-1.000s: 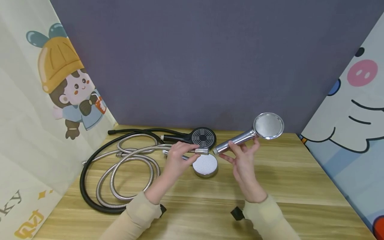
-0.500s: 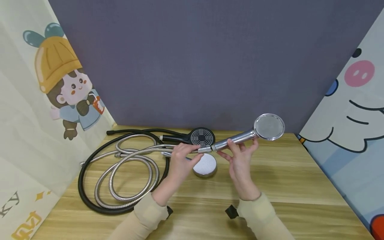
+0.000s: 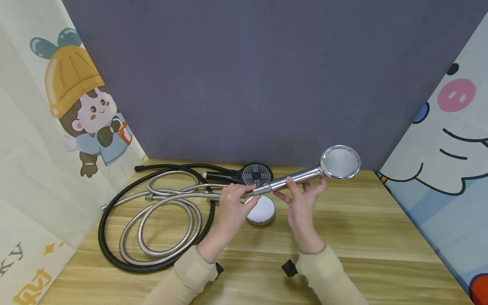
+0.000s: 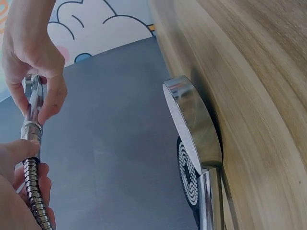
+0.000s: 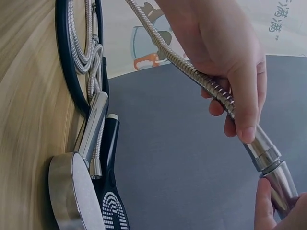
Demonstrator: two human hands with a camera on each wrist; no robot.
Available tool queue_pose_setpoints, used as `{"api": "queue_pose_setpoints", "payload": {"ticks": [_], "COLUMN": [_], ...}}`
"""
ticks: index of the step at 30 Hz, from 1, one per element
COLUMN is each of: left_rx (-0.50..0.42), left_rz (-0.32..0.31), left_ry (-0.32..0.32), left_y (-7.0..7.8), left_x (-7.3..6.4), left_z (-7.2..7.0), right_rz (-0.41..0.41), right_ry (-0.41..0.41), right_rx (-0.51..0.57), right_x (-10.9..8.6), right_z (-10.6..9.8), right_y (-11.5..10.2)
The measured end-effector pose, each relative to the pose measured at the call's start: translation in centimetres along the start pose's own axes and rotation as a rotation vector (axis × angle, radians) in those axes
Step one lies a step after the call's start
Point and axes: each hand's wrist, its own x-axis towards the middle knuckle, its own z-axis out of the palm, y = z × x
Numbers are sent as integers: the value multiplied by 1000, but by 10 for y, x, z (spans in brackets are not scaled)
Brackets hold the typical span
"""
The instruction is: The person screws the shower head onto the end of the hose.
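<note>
My left hand pinches the metal end fitting of a silver ribbed shower hose, its thumb lying along the fitting. Opposite it, my right hand grips the chrome handle of a silver shower head, whose round face points up at the far right. Hose fitting and handle end meet in one line, with a thin seam between them in the right wrist view. Both are held up over the wooden table.
Below the hands lies a second silver shower head with a white face. Behind it is a black shower head. Coiled silver hoses and a black hose cover the left side. A grey panel stands at the back.
The hose fitting and the handle end were apart; the left hand has moved right and up until they meet. The gap between them has closed. The shower head itself hardly shifted.
</note>
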Motion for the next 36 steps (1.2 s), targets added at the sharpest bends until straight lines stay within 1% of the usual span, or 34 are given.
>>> {"api": "queue_pose_setpoints", "payload": {"ticks": [3, 9, 13, 20, 28, 36], "left_rx": [8, 29, 23, -23, -65, -87], "left_rz": [6, 17, 16, -1, 25, -22], "left_ry": [10, 55, 57, 29, -14, -49], "left_y": [2, 0, 0, 3, 3, 3], "left_x": [0, -1, -1, -1, -1, -1], "left_z": [0, 3, 4, 3, 1, 3], "right_rz": [-3, -17, -23, -33, -31, -20], "right_ry": [8, 9, 7, 4, 0, -3], "right_rx": [-4, -6, -17, -23, -28, -38], "right_x": [-1, -2, -2, -1, 1, 3], "right_z": [2, 4, 3, 2, 0, -2], "right_y": [1, 4, 5, 6, 5, 4]}}
